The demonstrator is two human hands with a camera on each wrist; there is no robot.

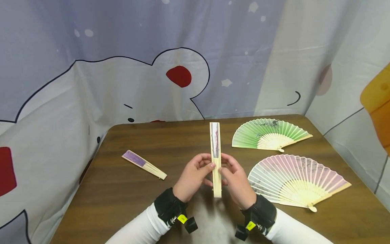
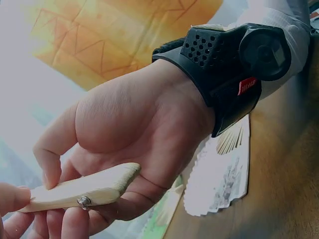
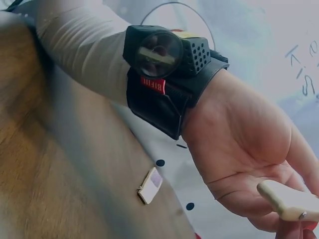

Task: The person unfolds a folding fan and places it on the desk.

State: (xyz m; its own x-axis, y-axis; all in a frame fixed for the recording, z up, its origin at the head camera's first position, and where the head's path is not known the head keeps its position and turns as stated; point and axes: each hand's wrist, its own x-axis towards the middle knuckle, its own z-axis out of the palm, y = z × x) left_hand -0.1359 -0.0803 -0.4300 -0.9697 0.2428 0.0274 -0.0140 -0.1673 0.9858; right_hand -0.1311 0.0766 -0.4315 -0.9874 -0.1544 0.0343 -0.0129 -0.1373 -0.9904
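Upright in front of me is a folded hand fan (image 1: pixel 217 178) with pale wooden ribs and a strip of whitish printed cloth. My left hand (image 1: pixel 192 176) grips its left side, thumb on the front. The right hand (image 1: pixel 239 184) holds the opposite side in the same way. In the left wrist view, the fan's riveted end (image 2: pixel 107 189) lies between the fingers of both hands. The right wrist view catches only that end (image 3: pixel 291 199), at its lower right corner. Most of the fingers behind the fan are hidden in the head view.
On the brown table (image 1: pixel 106 210), a folded purple fan (image 1: pixel 137 159) lies to the left. An open green fan (image 1: pixel 269 130) lies at the back right, with an open pink and white fan (image 1: pixel 292 173) nearer, beside my right hand. A printed curtain (image 1: pixel 128 84) hangs behind the table.
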